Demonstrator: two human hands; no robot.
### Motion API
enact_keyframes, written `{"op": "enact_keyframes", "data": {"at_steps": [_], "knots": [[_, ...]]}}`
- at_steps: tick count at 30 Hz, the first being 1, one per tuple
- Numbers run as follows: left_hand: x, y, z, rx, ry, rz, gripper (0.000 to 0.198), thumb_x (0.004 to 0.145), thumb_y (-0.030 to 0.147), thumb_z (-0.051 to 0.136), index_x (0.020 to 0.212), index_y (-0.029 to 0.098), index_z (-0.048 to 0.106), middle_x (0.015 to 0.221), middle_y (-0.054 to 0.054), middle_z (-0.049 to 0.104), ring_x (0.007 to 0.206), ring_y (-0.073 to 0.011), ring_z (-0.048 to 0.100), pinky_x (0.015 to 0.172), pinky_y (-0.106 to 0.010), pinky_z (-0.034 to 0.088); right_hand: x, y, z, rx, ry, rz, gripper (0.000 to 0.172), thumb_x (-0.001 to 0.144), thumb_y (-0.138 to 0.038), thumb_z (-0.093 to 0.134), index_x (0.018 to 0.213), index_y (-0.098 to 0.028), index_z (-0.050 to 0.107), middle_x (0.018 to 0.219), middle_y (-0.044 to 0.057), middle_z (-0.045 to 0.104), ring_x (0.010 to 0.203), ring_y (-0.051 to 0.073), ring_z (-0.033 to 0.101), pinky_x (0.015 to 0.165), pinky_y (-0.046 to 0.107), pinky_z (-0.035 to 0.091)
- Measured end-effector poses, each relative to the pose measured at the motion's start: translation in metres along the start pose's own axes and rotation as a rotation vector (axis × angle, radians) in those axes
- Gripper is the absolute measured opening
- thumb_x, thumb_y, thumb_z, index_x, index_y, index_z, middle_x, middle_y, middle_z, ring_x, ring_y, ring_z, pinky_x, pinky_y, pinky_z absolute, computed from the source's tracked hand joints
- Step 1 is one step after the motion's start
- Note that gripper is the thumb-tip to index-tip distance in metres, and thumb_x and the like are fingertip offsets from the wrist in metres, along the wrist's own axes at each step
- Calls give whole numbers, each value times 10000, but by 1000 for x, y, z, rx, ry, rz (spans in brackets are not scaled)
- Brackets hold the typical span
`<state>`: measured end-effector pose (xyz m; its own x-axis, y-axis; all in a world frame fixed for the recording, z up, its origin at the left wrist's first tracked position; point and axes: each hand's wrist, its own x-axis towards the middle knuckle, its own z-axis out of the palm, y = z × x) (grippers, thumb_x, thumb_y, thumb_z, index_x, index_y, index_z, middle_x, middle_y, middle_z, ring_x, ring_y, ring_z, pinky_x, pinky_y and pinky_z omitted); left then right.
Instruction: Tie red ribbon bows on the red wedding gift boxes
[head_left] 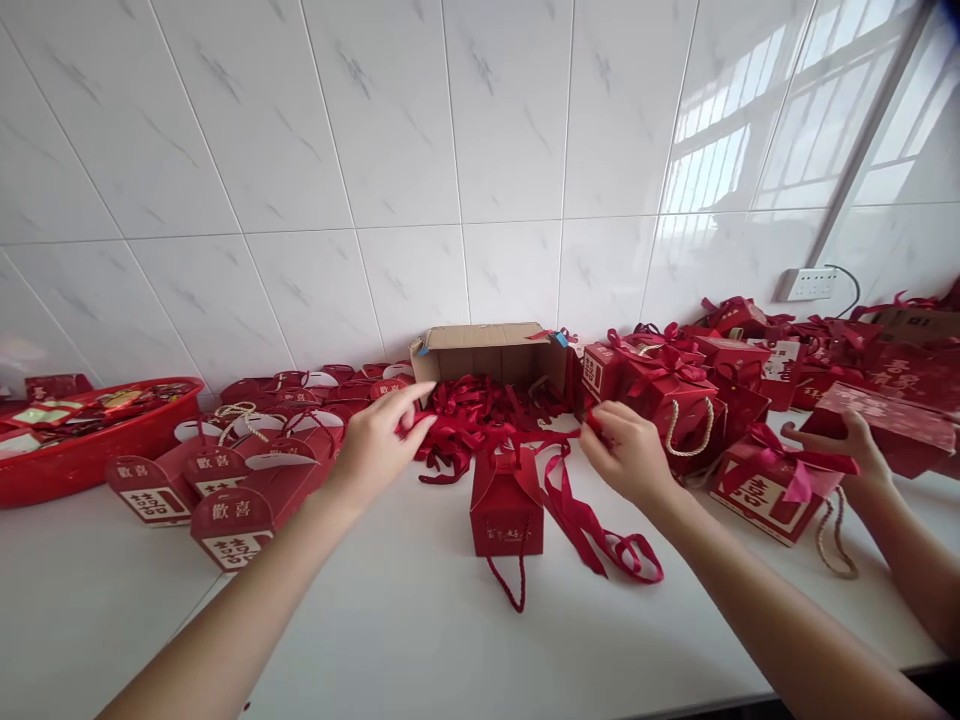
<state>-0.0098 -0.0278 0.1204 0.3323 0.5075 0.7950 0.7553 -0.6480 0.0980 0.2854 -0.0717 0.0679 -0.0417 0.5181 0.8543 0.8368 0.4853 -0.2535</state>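
Observation:
A small red gift box (508, 500) stands upright on the white table in front of me, its dark red cord handle (510, 590) hanging down the near side. Across its top a red ribbon (553, 437) runs out to both sides. My left hand (382, 440), left of the box, pinches one end, its index finger pointing out above. On the other side my right hand (626, 450) is closed round the ribbon. A loose length of ribbon (574, 515) trails over the table to the right of the box.
Behind the box, an open cardboard carton (487, 340) lies on its side, with red ribbons (469, 410) spilling out. Several unribboned boxes (232, 510) and a red basin (97, 440) stand left. Ribboned boxes (667, 390) crowd the right, where another person's hand (859, 455) holds a box.

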Motion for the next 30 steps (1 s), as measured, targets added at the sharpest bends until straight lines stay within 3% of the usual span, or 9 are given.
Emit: {"op": "enact_keyframes", "data": {"at_steps": [4,8,11,13,14,17,20,25,30], "knots": [[-41,-48,-4,67,-292,-216,392,811,201,437,1167,187,599,600,45,462,530,-120,463,588,-226,415,-48,39,-14,-210,-193,174,246,776,-220,491,550,-206,396,592,7,483,576,159,491,523,280,365],[-67,-68,8,5,-527,-343,397,754,244,489,1124,185,620,628,22,540,571,-163,541,594,-271,444,-69,55,-16,-210,-318,257,195,817,-286,491,651,-199,543,717,34,587,657,184,559,587,299,414],[-64,-55,24,-45,-405,-329,235,716,286,562,895,208,694,861,-67,672,907,-263,605,848,-389,446,-56,42,-12,-105,-261,263,241,865,-394,492,886,-201,634,939,72,633,838,223,601,702,324,451],[-55,-37,34,-164,-292,-343,183,729,332,587,824,209,684,960,-86,679,1047,-286,559,958,-419,388,-40,26,-6,25,-252,272,295,890,-441,459,909,-201,629,942,78,628,845,218,596,680,308,451],[-51,-27,39,-270,-289,-382,192,746,348,587,848,209,671,979,-83,673,1039,-271,564,956,-406,394,-33,18,-2,101,-271,290,316,900,-456,438,870,-200,621,893,73,625,801,205,591,639,295,444],[-42,0,53,-610,-384,-548,234,756,385,607,911,211,607,1023,-64,636,1020,-232,574,924,-362,423,-17,-1,18,291,-380,387,381,900,-506,416,736,-199,569,736,37,600,692,175,565,608,282,426],[-43,15,67,-781,-433,-616,270,704,355,672,890,210,541,966,-37,579,1005,-203,548,899,-320,427,-13,-11,39,410,-528,537,361,829,-535,531,700,-200,498,700,1,578,637,148,539,583,267,410],[-51,17,81,-906,-501,-738,290,677,285,693,855,219,474,878,16,500,838,-133,517,745,-242,409,-20,-12,56,719,-718,799,409,737,-549,643,751,-209,415,623,-47,512,513,100,479,478,225,363],[-53,10,79,-1074,-752,-925,352,695,453,691,774,196,465,690,49,449,561,-77,376,477,-197,192,-22,-9,48,711,-778,762,521,745,-639,586,601,-198,350,526,-77,313,455,59,263,439,219,191]]}}
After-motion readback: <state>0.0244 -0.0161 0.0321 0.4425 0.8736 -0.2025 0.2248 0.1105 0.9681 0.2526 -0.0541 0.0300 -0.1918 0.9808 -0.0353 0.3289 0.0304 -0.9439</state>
